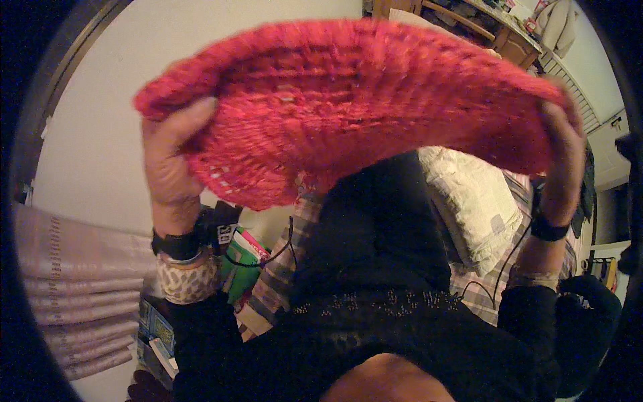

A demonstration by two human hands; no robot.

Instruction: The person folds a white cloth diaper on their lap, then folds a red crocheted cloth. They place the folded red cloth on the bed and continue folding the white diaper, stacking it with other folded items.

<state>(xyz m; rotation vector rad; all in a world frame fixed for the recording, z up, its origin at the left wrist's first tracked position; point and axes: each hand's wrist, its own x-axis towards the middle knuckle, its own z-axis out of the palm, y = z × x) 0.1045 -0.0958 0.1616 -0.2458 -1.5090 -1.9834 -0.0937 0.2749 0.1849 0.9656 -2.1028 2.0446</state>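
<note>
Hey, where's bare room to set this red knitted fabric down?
Below the red knitted fabric, the black-clothed lap looks bare. Small free patches of striped plaid cloth show between the lap and the flat green packet on the left, and beside the puffy cream pillow on the right, where a thin black cable crosses. Lower left is crowded around the packet.

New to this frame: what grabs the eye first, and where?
The red knit, easily: it arches across the upper picture, held at its ends by the left hand and the right hand. Next, the cream pillow, below it and right of centre. Then the pinkish cloth, in folds at the lower left.
</note>
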